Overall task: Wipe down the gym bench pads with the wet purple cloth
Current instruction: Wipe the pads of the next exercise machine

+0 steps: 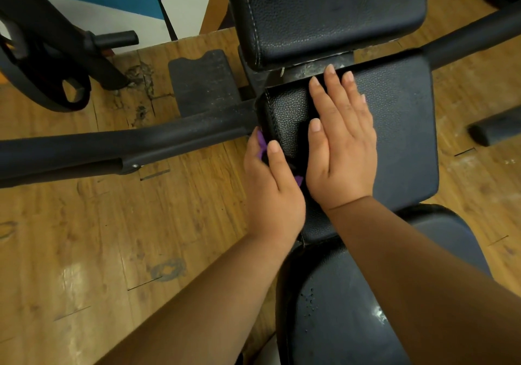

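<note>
The black gym bench runs up the right half of the view: a back pad at the top, a middle seat pad and a near pad speckled with water drops. My left hand grips the purple cloth against the left side edge of the middle pad; only small purple bits show past my fingers. My right hand lies flat on top of the middle pad, fingers straight and reaching toward the gap below the back pad.
A black padded bar crosses the wooden floor to the left of the bench. Another bar slants off at the upper right. A black floor plate and machine frame stand at the upper left.
</note>
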A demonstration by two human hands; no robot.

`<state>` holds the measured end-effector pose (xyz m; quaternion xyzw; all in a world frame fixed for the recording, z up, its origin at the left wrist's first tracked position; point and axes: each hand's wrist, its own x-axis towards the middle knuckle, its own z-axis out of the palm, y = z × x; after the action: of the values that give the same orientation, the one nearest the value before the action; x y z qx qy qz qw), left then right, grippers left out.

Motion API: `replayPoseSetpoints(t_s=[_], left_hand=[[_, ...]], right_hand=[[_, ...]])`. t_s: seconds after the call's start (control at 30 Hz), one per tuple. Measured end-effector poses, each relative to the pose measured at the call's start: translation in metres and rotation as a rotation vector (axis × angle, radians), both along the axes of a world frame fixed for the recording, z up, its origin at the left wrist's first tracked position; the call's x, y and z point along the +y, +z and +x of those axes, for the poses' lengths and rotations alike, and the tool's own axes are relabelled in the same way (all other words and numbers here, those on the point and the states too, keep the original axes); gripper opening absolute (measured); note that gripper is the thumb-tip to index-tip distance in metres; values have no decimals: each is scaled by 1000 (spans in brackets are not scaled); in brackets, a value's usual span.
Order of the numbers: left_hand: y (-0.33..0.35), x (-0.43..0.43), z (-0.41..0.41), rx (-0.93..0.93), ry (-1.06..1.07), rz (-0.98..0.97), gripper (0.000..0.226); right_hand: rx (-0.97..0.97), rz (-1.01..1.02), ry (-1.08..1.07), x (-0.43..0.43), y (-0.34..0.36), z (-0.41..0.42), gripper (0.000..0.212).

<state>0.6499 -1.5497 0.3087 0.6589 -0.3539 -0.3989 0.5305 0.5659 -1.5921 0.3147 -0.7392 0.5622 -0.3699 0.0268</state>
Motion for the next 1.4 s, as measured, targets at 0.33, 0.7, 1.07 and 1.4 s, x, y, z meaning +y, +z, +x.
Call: replayPoseSetpoints(t_s=[0.33,0.7,1.07,1.4], left_hand=[[9,-6,4,157,-2,114,38],[17,-24,10,84,50,83,24],[20,-23,9,100,53,151,23],[4,-16,7,173,70,178,47]], right_hand=[[28,-5,4,0,0,1,50],[76,8,-23,0,3,0,51],[224,72,-64,33,-16,-11,51],[163,42,-38,32,-19,-12,50]])
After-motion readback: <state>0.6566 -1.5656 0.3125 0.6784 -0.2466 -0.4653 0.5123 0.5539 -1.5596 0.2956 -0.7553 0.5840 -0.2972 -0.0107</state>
